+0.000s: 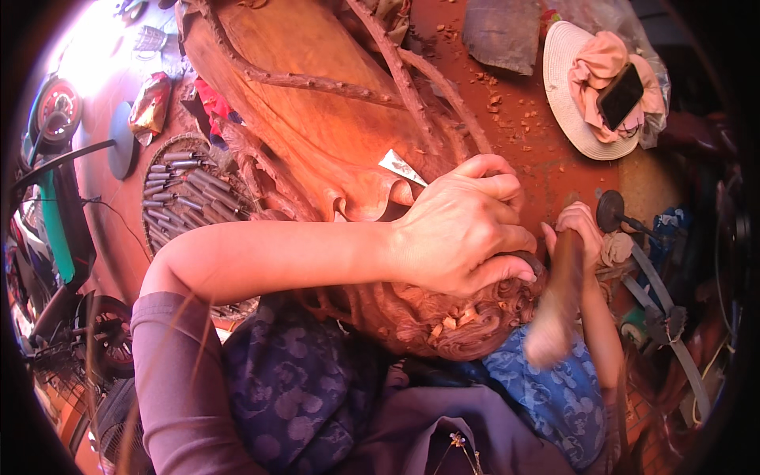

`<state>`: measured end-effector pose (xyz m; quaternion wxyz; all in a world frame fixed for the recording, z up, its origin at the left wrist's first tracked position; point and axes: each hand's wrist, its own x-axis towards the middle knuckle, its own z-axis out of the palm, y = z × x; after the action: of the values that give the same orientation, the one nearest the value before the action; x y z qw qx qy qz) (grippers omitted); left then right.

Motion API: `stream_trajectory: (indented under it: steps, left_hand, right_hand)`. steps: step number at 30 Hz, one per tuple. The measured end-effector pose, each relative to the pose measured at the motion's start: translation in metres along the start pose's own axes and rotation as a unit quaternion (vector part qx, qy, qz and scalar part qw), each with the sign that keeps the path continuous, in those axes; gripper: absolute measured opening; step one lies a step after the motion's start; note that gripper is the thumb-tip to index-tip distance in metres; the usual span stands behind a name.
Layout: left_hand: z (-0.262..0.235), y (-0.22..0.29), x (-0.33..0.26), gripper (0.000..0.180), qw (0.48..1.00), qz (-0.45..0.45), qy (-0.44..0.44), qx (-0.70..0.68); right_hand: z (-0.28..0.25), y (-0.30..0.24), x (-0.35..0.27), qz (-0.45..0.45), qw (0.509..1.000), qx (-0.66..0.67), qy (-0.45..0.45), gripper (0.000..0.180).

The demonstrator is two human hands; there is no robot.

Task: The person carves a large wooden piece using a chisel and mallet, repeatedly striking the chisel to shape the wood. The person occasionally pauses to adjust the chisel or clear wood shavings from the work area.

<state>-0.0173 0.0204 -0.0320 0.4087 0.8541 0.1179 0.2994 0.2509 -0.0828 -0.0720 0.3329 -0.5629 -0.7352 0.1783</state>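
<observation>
Warm, reddish daylight fills the scene, strongest at the upper left, where the pale floor [103, 47] burns out to near white — glare swallows detail there. The large carved reddish-brown wood panel [317, 103] is evenly lit, its raised ridges throwing short, soft shadows. The fisheye lens rings the picture with a black vignette, and straight edges bow toward the rim; the parked motorbike [55, 229] at the left edge is bent and dim. The left hand [463, 226] is sharp and well lit, while the wooden mallet [558, 297] held in the right hand [578, 229] smears into motion blur — its pale head is a haze. The lower foreground clothing sits in shade.
</observation>
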Motion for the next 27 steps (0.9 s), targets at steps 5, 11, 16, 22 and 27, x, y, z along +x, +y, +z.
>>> stream_trajectory:
  steps: [5, 11, 16, 22, 27]
  left_hand:
    - [-0.006, 0.019, 0.013, 0.033, 0.985, 0.145, 0.013, 0.090]
    - [-0.007, 0.091, -0.016, 0.030, 0.941, -0.047, -0.248, -0.223]
    - [-0.031, 0.085, -0.024, 0.034, 0.823, -0.082, -0.494, -0.268]
    - [-0.077, 0.078, -0.045, 0.038, 0.803, -0.121, -0.531, -0.240]
    - [-0.140, 0.077, -0.054, 0.039, 0.882, -0.235, -0.365, -0.184]
  right_hand:
    - [-0.011, -0.006, -0.006, 0.013, 0.999, 0.013, 0.027, 0.035]
    - [-0.019, 0.004, -0.024, 0.031, 0.986, 0.158, -0.033, 0.039]
    - [-0.038, 0.008, -0.069, 0.199, 0.963, 0.178, -0.023, 0.040]
    - [-0.016, 0.040, -0.141, 0.341, 0.913, 0.223, 0.029, 0.040]
    - [-0.007, 0.044, -0.179, 0.383, 0.885, 0.253, 0.079, 0.043]
